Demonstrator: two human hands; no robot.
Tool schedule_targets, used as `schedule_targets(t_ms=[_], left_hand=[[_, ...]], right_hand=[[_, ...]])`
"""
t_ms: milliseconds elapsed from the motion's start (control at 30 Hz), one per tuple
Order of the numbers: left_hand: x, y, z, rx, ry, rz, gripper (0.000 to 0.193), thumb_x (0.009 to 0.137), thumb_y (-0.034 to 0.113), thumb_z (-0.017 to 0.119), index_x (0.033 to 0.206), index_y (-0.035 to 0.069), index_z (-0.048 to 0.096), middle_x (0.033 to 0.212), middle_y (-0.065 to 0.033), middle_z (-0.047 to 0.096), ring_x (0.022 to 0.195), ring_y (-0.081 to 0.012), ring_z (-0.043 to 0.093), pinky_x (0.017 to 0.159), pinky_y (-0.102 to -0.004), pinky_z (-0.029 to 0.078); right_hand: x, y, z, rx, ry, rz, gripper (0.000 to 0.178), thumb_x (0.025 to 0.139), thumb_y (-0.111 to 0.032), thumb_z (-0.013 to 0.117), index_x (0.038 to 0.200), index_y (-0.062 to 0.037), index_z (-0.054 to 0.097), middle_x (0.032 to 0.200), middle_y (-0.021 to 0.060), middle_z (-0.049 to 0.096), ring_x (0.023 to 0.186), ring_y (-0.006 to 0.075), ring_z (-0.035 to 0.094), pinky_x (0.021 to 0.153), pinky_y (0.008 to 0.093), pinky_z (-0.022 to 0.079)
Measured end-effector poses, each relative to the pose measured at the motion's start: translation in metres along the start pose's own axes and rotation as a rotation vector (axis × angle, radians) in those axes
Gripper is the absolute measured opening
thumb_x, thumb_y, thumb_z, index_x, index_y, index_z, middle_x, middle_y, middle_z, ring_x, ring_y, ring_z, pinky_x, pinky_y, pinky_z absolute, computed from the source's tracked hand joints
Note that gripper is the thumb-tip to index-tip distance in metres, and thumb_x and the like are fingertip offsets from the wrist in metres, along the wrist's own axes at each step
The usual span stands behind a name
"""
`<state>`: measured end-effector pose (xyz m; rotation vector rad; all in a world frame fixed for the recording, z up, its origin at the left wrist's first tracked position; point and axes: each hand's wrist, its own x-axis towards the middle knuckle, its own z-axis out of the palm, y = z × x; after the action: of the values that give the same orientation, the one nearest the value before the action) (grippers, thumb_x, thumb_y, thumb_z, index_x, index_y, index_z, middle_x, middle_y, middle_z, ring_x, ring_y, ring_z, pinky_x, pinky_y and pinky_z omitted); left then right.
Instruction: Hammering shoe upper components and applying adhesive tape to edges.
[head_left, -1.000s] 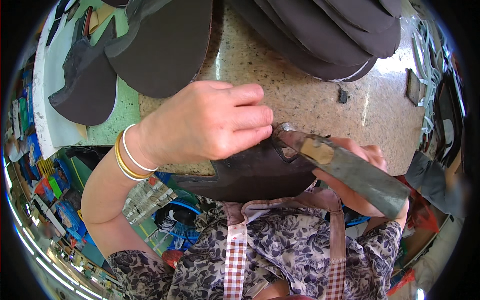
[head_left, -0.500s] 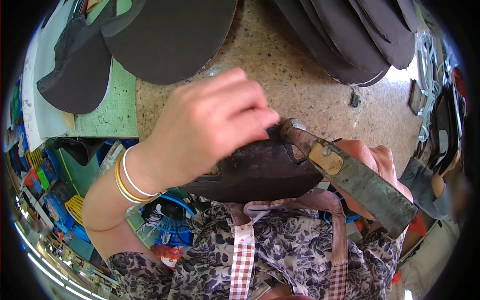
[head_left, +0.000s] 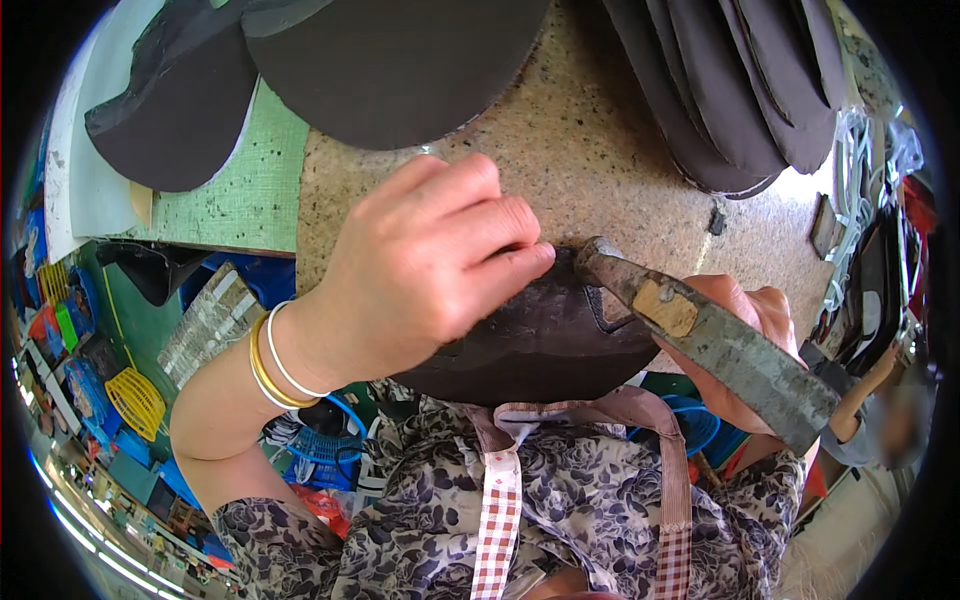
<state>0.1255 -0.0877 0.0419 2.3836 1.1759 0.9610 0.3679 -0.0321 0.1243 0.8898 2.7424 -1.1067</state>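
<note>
A dark brown curved leather piece [head_left: 540, 345] hangs over the near edge of the table, a cut-out with a raised rim near its right side. My left hand [head_left: 430, 250] is over its upper left edge, fingers curled together; whatever they pinch is hidden. In my right hand [head_left: 745, 320] is a hammer [head_left: 735, 345] with a long grey metal head, the wood of its handle showing in the eye. The narrow end of the head rests at or just above the leather's upper edge, beside my left fingertips. Most of the handle is out of sight.
Large rounded dark pieces [head_left: 390, 70] lie across the far left, partly over a green mat [head_left: 245, 185]. Several overlapping ones [head_left: 720, 90] fan out at the far right of the speckled tabletop [head_left: 570, 170]. Pale strips [head_left: 850, 210] hang along the right edge. A blue basket [head_left: 335, 440] stands below.
The view has shifted slightly. My left hand, blurred before, is now sharp and still curled at the leather's edge. The hammer stays close to the same spot on the leather.
</note>
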Motion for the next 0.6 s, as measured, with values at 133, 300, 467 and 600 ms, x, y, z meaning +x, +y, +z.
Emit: schedule_targets(t_ms=[133,300,467,600], left_hand=[[-0.002,0.007,0.001,0.068,0.036,-0.009,0.018,0.062,0.009,0.076,0.078,0.005,0.068,0.079,0.0001,0.060,0.066,-0.0177,0.052,0.054,-0.0307,0.040],[-0.005,-0.003,-0.003,-0.181,0.002,-0.152,0.016,0.063,0.008,0.075,0.076,0.004,0.066,0.077,-0.0010,0.059,0.066,-0.0183,0.052,0.053,-0.0294,0.040],[-0.005,0.013,0.004,0.054,0.096,-0.061,0.015,0.065,0.008,0.074,0.078,0.006,0.066,0.075,-0.0013,0.058,0.065,-0.0178,0.052,0.052,-0.0298,0.041],[-0.015,0.006,-0.001,0.023,0.062,-0.132,0.015,0.065,0.008,0.074,0.075,0.005,0.064,0.074,-0.0014,0.057,0.063,-0.0177,0.051,0.051,-0.0299,0.040]], right_hand=[[0.005,0.001,0.004,-0.279,0.100,-0.228,0.031,0.072,-0.007,0.067,0.100,0.0020,0.055,0.073,0.0105,0.055,0.053,0.0254,0.061,0.048,0.0349,0.050],[0.005,-0.002,-0.002,-0.107,-0.004,-0.003,0.022,0.072,-0.010,0.069,0.089,-0.0032,0.058,0.068,0.0029,0.056,0.056,0.0183,0.059,0.050,0.0335,0.049],[-0.002,-0.007,0.007,-0.082,0.200,0.100,0.025,0.070,-0.014,0.072,0.092,-0.0089,0.059,0.083,0.0056,0.064,0.073,0.0203,0.059,0.065,0.0354,0.046],[0.011,0.000,0.000,0.079,-0.163,0.143,0.018,0.072,-0.015,0.069,0.086,-0.0099,0.060,0.078,0.0060,0.064,0.069,0.0253,0.060,0.063,0.0362,0.046]])
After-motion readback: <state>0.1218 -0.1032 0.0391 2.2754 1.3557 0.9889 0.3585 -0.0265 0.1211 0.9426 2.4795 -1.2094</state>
